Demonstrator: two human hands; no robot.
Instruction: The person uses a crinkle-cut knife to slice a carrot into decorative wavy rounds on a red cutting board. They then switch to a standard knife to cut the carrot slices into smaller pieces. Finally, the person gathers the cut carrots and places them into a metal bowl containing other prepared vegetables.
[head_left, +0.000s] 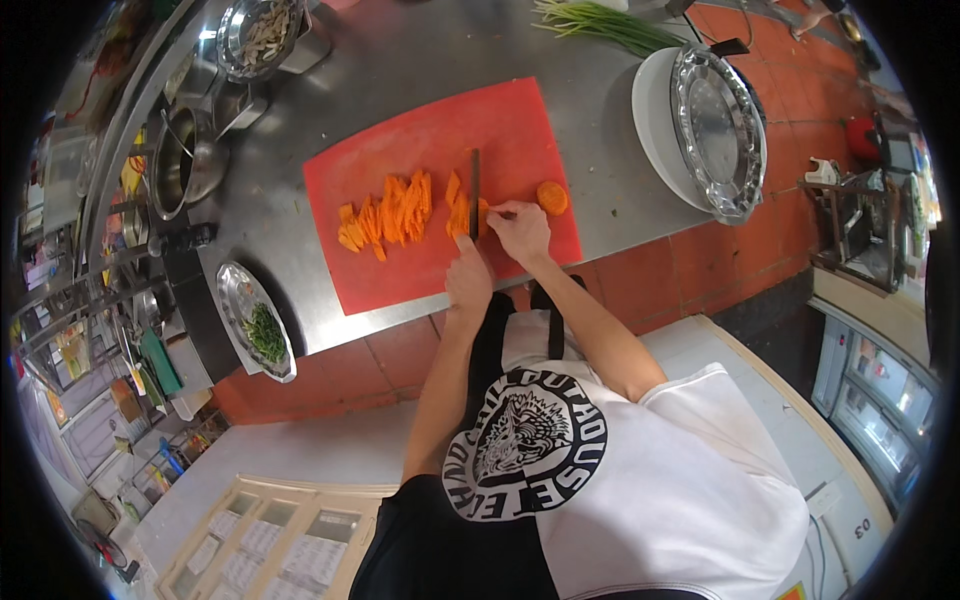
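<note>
My left hand (470, 281) grips the handle end of a kitchen knife (475, 184), whose blade points away from me across a red cutting board (435, 277). Beside the blade, my right hand (523, 229) pinches a carrot piece (484, 205), mostly hidden by the fingers and knife. Left of the blade lie a few freshly cut carrot slices (454, 206). Farther left, a row of cut carrot strips (405, 208) spreads over the board. A thick round carrot chunk (553, 198) rests near the board's right edge.
The steel counter (607, 150) carries stacked oval plates (720, 127) at right and green stalks (607, 22) at the back. On the left are a metal plate (234, 300) with chopped greens (265, 334), a steel pot (206, 161) and a bowl (229, 52) of pale pieces.
</note>
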